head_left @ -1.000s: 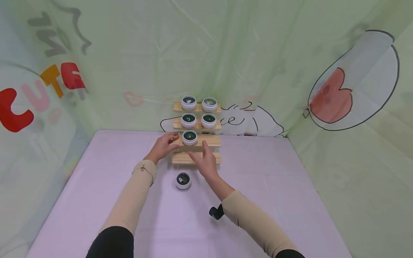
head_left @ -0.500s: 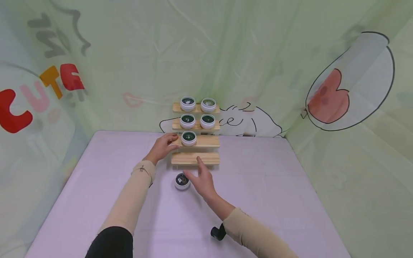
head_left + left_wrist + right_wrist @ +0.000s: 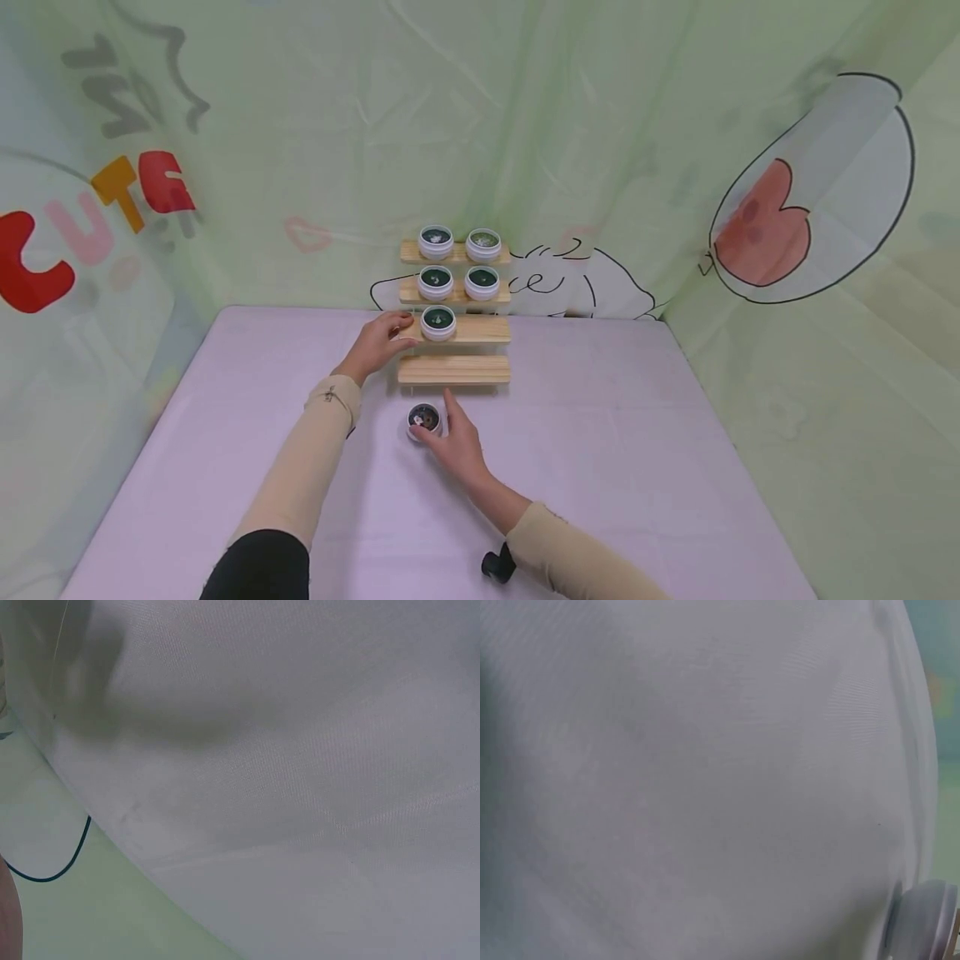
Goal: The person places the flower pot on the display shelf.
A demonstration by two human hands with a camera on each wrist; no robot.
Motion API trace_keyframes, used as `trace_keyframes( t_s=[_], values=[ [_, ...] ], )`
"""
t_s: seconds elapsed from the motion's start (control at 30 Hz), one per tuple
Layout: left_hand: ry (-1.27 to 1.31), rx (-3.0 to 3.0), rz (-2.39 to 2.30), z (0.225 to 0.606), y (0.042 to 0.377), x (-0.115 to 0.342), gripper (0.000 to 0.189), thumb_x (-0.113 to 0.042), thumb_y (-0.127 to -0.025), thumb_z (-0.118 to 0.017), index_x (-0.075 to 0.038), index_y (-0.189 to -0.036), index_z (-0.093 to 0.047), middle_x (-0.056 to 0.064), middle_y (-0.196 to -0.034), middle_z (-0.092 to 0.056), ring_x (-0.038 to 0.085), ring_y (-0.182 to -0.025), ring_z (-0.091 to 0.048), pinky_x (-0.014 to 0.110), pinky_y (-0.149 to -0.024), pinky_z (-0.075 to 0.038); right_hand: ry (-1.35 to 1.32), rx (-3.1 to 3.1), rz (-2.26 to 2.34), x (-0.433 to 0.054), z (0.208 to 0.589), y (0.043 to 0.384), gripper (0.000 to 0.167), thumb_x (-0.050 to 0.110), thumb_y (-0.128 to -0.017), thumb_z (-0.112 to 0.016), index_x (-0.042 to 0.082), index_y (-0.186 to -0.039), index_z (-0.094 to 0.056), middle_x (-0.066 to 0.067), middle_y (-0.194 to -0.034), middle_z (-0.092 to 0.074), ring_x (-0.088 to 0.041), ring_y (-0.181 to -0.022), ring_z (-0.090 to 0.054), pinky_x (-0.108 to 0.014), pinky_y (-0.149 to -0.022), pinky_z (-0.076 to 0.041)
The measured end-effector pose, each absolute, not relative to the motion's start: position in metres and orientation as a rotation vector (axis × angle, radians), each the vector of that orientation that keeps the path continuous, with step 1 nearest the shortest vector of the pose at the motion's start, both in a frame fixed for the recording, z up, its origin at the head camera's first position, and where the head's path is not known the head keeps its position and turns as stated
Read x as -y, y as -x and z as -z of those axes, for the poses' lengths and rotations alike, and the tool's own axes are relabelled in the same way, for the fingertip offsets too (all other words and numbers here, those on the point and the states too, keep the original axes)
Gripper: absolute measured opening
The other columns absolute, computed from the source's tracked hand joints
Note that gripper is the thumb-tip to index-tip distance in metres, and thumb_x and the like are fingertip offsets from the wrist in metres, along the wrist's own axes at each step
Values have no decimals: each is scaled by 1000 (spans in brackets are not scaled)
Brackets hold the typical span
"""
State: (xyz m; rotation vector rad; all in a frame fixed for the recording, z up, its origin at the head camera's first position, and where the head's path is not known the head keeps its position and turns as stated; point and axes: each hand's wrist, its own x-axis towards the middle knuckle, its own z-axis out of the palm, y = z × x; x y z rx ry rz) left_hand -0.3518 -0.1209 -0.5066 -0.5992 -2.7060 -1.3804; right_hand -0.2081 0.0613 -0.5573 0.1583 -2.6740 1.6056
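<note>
A stepped wooden display stand (image 3: 453, 371) rises in several plank tiers at the back of the table. My left hand (image 3: 373, 343) grips the left end of its second tier from the front, thumb at the near edge and fingers toward the far edge. Beside those fingers sits a small round white jar (image 3: 438, 322) with a dark green top. Another white jar (image 3: 425, 415), its top dark with a small picture, rests on the table before the stand. My right hand (image 3: 459, 450) is beside it, thumb overlapping its near rim, forefinger extended past its right side. The right wrist view catches a white jar (image 3: 922, 922) at its lower right.
Two white jars stand on each of the upper tiers, including a jar (image 3: 482, 283) on the right. The front plank is bare. A pale lilac cloth covers the table (image 3: 600, 433). Printed green curtain (image 3: 360, 125) hangs close behind and on both sides.
My right hand has drawn back from the stand's lower tiers toward me and come down beside the loose jar. My left hand stays at the stand's end.
</note>
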Motion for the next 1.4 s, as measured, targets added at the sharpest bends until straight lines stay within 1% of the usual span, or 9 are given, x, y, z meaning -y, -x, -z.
trace_keyframes(
  t_s=[0.2,0.37,0.67,0.77,0.8,0.9,1.0,1.13,1.4],
  values=[
    [599,2706,1373,508,352,121,49,-11,-87,-74,12,-127,-58,25,-138,-50,37,-128,-48,40,-108,-46,-170,2668,-1581,-58,567,208,88,30,-82,-79,-6,-148,-33,-24,-150,-38,-37,-138,-37,-48,-116,-34],
    [597,2708,1376,507,352,121,49,-11,-87,-74,11,-127,-58,25,-139,-50,37,-128,-49,40,-108,-46,-184,2689,-1552,-56,573,208,87,30,-84,-78,-9,-147,-33,-27,-149,-37,-38,-138,-37,-47,-116,-34],
    [597,2712,1378,506,352,120,49,-12,-87,-74,12,-127,-58,25,-139,-50,37,-129,-48,40,-108,-46,-215,2658,-1531,-52,577,205,81,26,-83,-79,-10,-144,-38,-29,-145,-43,-39,-135,-41,-49,-115,-35],
    [601,2705,1378,505,351,119,49,-12,-87,-74,12,-126,-58,25,-138,-51,37,-128,-48,40,-108,-46,-249,2616,-1502,-52,580,204,78,28,-85,-77,-11,-142,-40,-31,-141,-45,-43,-132,-43,-52,-113,-37],
    [605,2702,1372,505,350,119,49,-12,-87,-74,13,-126,-58,26,-137,-51,38,-128,-49,40,-108,-46,-271,2600,-1464,-52,580,203,76,30,-86,-76,-12,-140,-42,-32,-139,-47,-43,-129,-46,-50,-111,-40],
    [607,2701,1367,504,349,119,49,-12,-87,-74,13,-126,-58,26,-137,-51,38,-128,-49,40,-108,-46,-299,2575,-1443,-52,580,203,74,31,-88,-74,-13,-139,-42,-33,-137,-48,-45,-127,-47,-51,-109,-41],
    [611,2698,1358,505,350,120,48,-11,-87,-74,13,-126,-58,26,-137,-51,38,-128,-49,40,-108,-46,-278,2603,-1466,-52,580,205,72,27,-87,-74,-11,-140,-43,-31,-139,-48,-43,-129,-46,-50,-111,-40],
    [611,2692,1359,506,350,120,48,-10,-87,-74,13,-126,-58,26,-137,-51,37,-128,-49,39,-108,-46,-247,2639,-1499,-51,579,208,74,20,-84,-77,-10,-141,-42,-30,-141,-46,-42,-132,-44,-51,-113,-37],
    [595,2718,1375,505,351,121,49,-11,-88,-73,12,-128,-57,25,-140,-50,36,-130,-47,39,-109,-45,-210,2674,-1520,-51,579,210,75,22,-85,-77,-8,-143,-40,-27,-144,-44,-37,-134,-43,-47,-115,-36]
  ],
)
